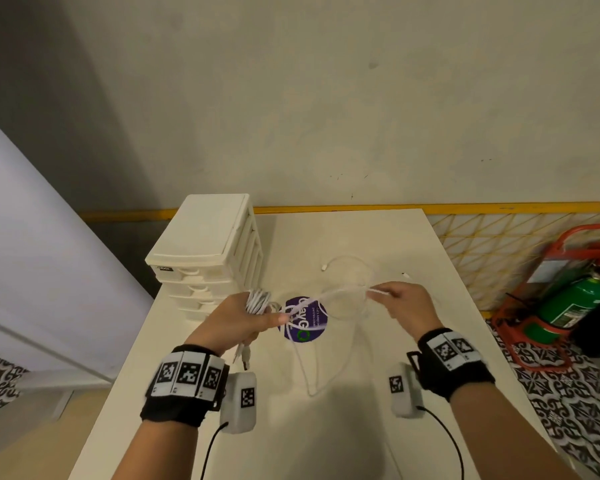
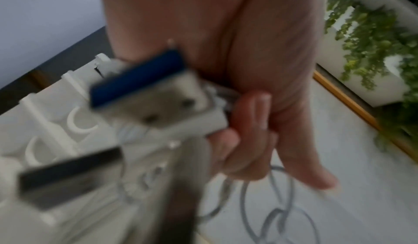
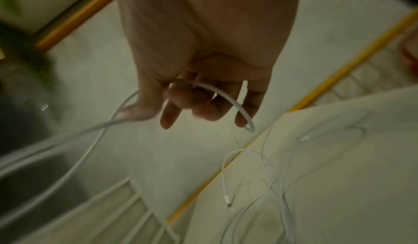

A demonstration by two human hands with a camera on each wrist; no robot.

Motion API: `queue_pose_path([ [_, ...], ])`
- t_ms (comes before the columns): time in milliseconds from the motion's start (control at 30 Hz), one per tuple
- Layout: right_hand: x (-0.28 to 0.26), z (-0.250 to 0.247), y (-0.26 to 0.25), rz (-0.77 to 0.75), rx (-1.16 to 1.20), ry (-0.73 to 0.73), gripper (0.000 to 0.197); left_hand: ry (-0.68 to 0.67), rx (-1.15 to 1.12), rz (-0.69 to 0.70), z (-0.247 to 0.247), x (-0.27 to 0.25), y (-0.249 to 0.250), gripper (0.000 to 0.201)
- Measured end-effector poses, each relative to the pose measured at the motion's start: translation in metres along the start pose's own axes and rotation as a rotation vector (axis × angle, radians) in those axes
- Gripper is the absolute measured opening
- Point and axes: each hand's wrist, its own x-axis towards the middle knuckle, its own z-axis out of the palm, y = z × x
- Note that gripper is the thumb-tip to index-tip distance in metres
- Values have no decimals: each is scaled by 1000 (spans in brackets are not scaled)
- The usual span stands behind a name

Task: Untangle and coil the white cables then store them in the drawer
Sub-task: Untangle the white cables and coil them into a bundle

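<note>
My left hand (image 1: 246, 317) grips a coiled bundle of white cable (image 1: 257, 299) above the white table (image 1: 430, 393). Two USB plugs (image 2: 144, 94) hang from its fist, close to the left wrist camera. A white cable strand (image 1: 340, 292) runs from that hand to my right hand (image 1: 399, 303), which pinches it in the air. In the right wrist view the cable (image 3: 228, 97) loops across my curled fingers (image 3: 203, 108). More loose white cable (image 1: 347, 268) lies on the table behind the hands, its connector ends (image 3: 228, 201) free. The white drawer unit (image 1: 208, 258) stands at the table's back left, drawers closed.
A round purple sticker (image 1: 305, 320) lies on the table under the hands. A green cylinder in a red stand (image 1: 568, 299) sits on the patterned floor at right. A yellow lattice fence (image 1: 492, 251) runs behind the table, and a grey wall is at left.
</note>
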Motion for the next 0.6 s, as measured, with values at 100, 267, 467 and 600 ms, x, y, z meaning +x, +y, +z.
queue_pose_path([
  [100, 5, -23, 4, 64, 73, 82, 25, 94, -64, 17, -2, 1, 3, 34],
  [267, -5, -8, -14, -220, -60, -23, 53, 184, -234, 65, 18, 9, 17, 34],
  [467, -35, 49, -35, -236, -29, -349, 19, 108, -362, 110, 33, 7, 28, 38],
  [600, -33, 61, -20, -174, 15, -424, 23, 209, -404, 119, 24, 5, 28, 28],
])
